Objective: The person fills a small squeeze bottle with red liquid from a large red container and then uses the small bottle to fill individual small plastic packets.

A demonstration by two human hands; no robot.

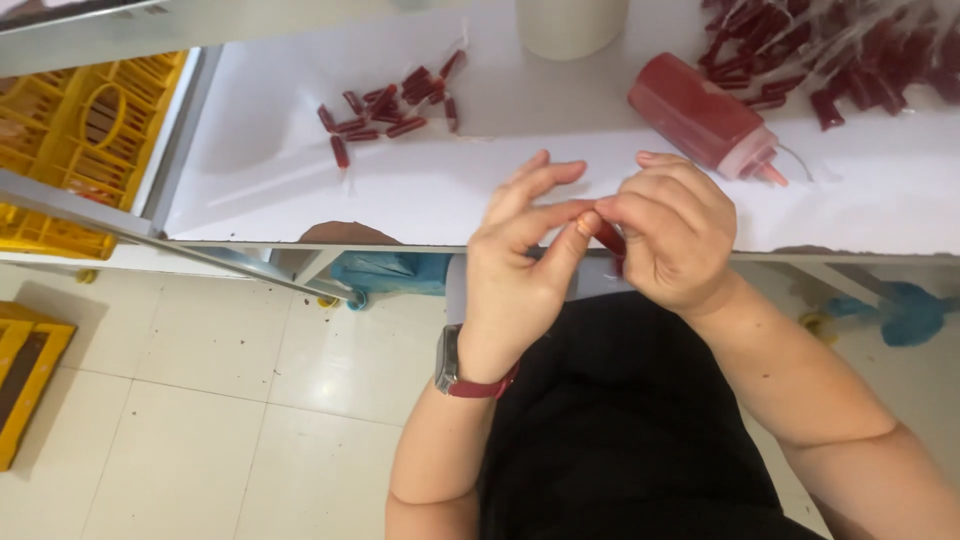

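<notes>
Both hands meet just in front of the table edge, above the person's lap. The left hand pinches with thumb and forefinger closed together, the other fingers fanned up and open. The right hand is curled, its fingertips pressed against the left's. Between them sits a small red sachet, mostly hidden; only a sliver of red shows below the fingertips.

It looks light and soft, a thin plastic sleeve filled with something red, so it probably squashes and slides if gripped in the middle. The ends seem the safer place to pinch, where the film is flat.

On the table, a loose pile of similar sachets lies well away to the left, and a bigger heap at the far right. A red squeeze bottle lies on its side near the heap, nozzle toward the edge. A yellow crate stands left of the table.
</notes>
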